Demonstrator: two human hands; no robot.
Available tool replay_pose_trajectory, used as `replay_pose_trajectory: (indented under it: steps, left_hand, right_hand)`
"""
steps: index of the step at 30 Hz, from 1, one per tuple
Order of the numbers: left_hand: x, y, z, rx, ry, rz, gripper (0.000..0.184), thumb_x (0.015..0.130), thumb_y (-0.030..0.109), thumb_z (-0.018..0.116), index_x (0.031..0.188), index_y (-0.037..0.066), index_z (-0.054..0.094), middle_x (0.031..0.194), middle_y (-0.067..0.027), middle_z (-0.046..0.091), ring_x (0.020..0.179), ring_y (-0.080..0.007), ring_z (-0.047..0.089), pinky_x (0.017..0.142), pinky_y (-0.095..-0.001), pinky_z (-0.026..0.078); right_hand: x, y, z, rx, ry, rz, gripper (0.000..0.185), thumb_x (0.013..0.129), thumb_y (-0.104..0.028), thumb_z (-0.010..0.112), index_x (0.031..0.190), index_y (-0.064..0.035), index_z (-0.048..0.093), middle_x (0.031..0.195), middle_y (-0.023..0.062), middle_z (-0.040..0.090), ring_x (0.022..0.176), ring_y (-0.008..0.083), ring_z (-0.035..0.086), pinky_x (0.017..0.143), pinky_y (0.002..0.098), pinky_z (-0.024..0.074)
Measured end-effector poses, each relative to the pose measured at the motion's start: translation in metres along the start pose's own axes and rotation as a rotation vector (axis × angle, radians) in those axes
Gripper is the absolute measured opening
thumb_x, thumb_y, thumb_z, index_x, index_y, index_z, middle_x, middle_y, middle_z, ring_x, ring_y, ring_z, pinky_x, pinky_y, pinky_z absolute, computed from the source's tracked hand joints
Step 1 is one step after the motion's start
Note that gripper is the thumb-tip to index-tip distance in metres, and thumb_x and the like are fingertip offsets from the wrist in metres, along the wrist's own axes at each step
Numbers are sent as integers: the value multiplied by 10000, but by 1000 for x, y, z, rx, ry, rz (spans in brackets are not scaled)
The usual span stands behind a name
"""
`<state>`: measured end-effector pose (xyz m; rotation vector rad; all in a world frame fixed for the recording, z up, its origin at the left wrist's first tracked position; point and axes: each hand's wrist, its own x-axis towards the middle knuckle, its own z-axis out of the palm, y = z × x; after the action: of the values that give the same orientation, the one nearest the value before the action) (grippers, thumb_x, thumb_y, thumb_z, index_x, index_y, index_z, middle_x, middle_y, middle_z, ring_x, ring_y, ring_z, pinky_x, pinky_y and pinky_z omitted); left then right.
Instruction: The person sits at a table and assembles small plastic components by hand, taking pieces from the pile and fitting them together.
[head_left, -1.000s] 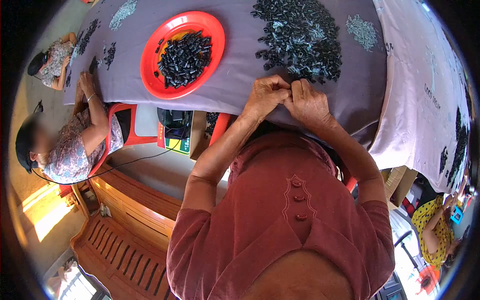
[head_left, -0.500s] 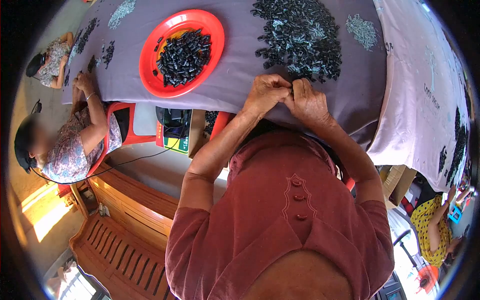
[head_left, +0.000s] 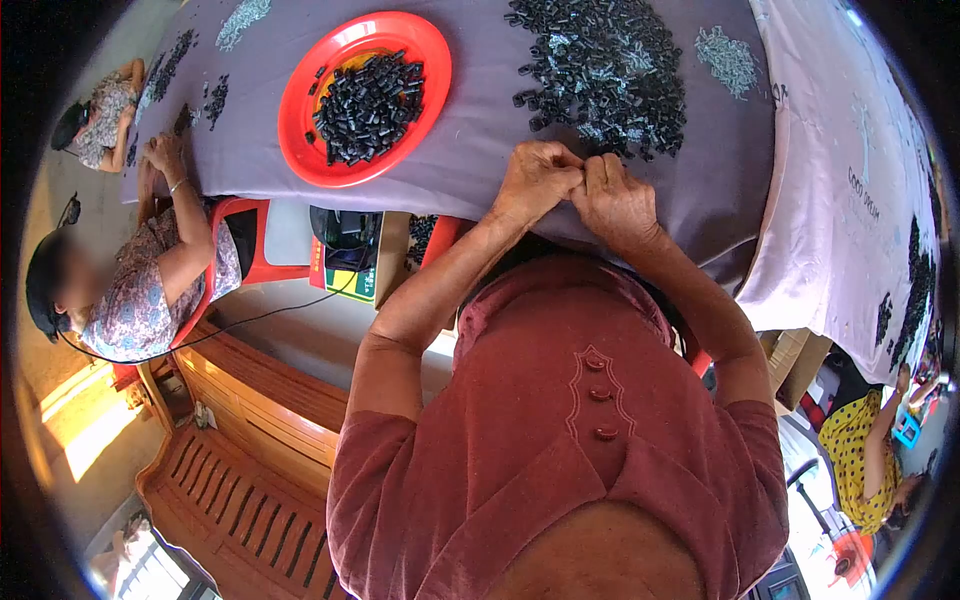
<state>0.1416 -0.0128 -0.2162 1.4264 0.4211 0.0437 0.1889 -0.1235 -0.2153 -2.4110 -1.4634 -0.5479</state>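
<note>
1. On the table [head_left: 480, 105], left of the hands: a round red plate [head_left: 294, 120], with a pile of short black pieces [head_left: 368, 110] inside, a few loose near its left side, yellow-orange middle showing past the pile.
2. Just beyond the hands, straight on the cloth: a broad heap [head_left: 605, 85] of black pieces mixed with pale grey ones, in no container.
3. Right of that heap, apart from it: a small pile of pale grey pieces [head_left: 727, 62].
4. Left hand [head_left: 540, 182] and right hand [head_left: 614, 200] together over the near edge of the table, fingers curled in, thumbs and forefingers closed to a pinch, fingertips meeting. Cannot tell what, if anything, between them; too small and covered.
5. Below the table edge, left of the left forearm: a box [head_left: 393, 245] with brown cardboard and a red, green and yellow printed side. More black pieces [head_left: 421, 232] just beside the brown panel; cannot tell if inside.
6. Lower right, under the white cloth [head_left: 815, 265]: an open cardboard box [head_left: 797, 362], contents unclear.
</note>
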Motion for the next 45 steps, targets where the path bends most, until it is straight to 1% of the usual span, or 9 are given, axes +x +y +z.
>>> replay_pose_trajectory:
  steps: [3,9,14,21,23,27,36,41,45]
  left_hand:
    - [0,-1,0,0,9,8,101,563,3,500,642,-47,540,543,-48,517,485,-85,470,444,-197,395]
    - [-1,-3,-2,11,-15,19,75,588,-1,519,652,-39,534,583,-49,521,524,-88,480,486,-202,405]
    - [-11,-4,-4,-44,-51,69,70,617,-19,524,686,-27,524,635,-61,530,571,-100,495,566,-209,415]
    - [-17,-17,-27,-539,-164,203,58,661,5,506,718,-3,499,718,-117,538,647,-172,516,613,-291,420]
    - [-12,-19,-36,-808,-317,141,64,675,43,493,720,-3,497,733,-130,529,671,-187,510,631,-307,410]
    - [-14,-20,-38,-791,-332,156,100,680,92,480,732,6,475,702,-109,482,671,-195,454,622,-313,379]
    - [-17,-21,-38,-879,-352,155,82,685,77,483,711,0,479,686,-112,494,685,-187,472,613,-301,404]
    - [-19,-23,-38,-853,-359,146,98,686,85,492,720,-7,479,701,-124,499,668,-191,483,612,-299,410]
    - [-19,-23,-36,-848,-364,142,104,687,82,490,728,-13,478,707,-128,500,660,-189,484,613,-290,406]
  right_hand:
    - [1,0,-8,68,-35,-35,158,640,-183,488,613,-67,384,595,42,389,436,162,455,363,249,391]
    - [-2,2,0,43,4,35,237,640,-265,505,591,-75,373,557,41,372,428,156,453,365,243,386]
    - [-9,4,-4,245,53,91,183,651,-194,521,662,-49,410,607,68,417,465,195,475,400,275,394]
    - [-25,14,-16,701,202,308,122,653,-33,521,762,-27,467,687,104,473,564,239,482,488,282,395]
    - [-26,14,-20,664,255,349,82,671,-9,489,749,-28,473,670,96,471,547,211,477,485,258,388]
    - [-28,14,-21,615,320,497,78,687,-14,471,764,-25,477,658,77,463,535,150,464,484,227,377]
    - [-24,13,-14,573,206,475,115,664,-34,493,777,-45,471,691,97,480,566,238,493,497,295,402]
    - [-15,11,-12,215,16,481,158,691,-137,486,816,-59,429,715,100,483,576,278,509,475,341,418]
    - [-5,17,-18,212,-77,466,141,693,-137,482,773,-52,403,700,111,486,571,280,512,472,344,421]
